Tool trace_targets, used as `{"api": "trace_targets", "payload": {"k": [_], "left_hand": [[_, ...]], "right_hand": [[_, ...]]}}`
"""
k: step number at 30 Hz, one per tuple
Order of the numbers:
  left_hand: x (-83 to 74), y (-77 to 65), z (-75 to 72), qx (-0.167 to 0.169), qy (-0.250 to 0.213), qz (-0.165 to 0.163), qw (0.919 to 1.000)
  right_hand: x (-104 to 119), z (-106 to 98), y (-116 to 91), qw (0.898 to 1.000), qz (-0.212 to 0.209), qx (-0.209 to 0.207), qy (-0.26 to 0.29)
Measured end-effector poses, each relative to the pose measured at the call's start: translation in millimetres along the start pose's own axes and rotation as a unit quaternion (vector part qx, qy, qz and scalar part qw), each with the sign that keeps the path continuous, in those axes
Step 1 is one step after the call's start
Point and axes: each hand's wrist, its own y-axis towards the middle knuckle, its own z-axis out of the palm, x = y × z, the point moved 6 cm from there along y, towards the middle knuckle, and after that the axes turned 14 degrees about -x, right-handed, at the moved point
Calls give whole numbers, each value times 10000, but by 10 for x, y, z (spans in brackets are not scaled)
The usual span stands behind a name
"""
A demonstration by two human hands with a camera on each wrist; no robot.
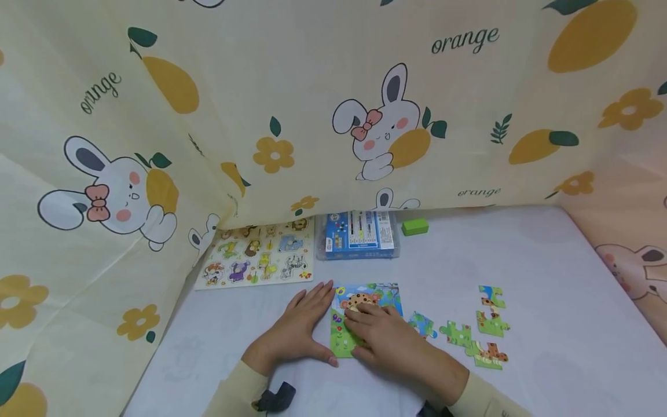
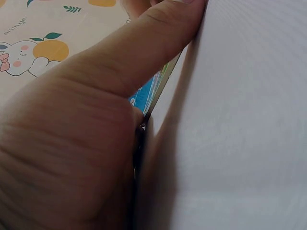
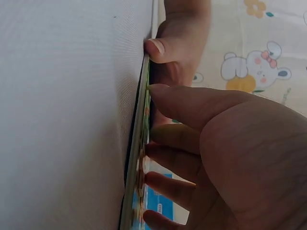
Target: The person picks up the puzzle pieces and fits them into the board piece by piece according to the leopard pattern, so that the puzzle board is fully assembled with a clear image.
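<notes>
A square jigsaw puzzle (image 1: 340,343) with a spotted cartoon animal, blue sky and green grass lies on the white table. My left hand (image 1: 297,331) rests along its left side, fingers extended and thumb near the lower left corner. Over the puzzle's middle and right part lies my right hand (image 1: 388,339), covering much of the picture. In the right wrist view, the right fingertips (image 3: 152,177) touch the puzzle's face, with no piece seen pinched. Loose jigsaw pieces (image 1: 456,334) lie right of that hand, one (image 1: 423,325) close to the puzzle's edge.
Behind the puzzle stands a clear plastic box (image 1: 359,253) with a blue label. A green block (image 1: 414,226) sits at its right, and an animal picture board (image 1: 278,278) lies at its left. A patterned curtain (image 1: 312,116) hangs along the back and sides.
</notes>
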Motion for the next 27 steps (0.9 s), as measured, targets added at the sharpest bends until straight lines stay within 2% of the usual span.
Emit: {"api": "trace_targets", "payload": {"k": [8,10,13,17,22,27], "left_hand": [[26,29,15,11,48,-33,10000],[23,22,12,28,51,-38,10000],[13,12,6,39,34,-35,10000],[21,15,12,-8,50,-17,10000],[41,12,29,7,63,-56,10000],[33,13,21,17,40,-65,10000]], "right_hand": [[-40,-9,-10,9996,-78,199,183],[-51,-11,-25,9990,-93,202,393],[-75,-57,-53,9945,-9,74,1043],[-164,-228,-71,9813,339,-275,1877],[-398,-459,-143,9646,862,-769,2371],[-700,-665,-303,9390,1355,-1157,2941]]}}
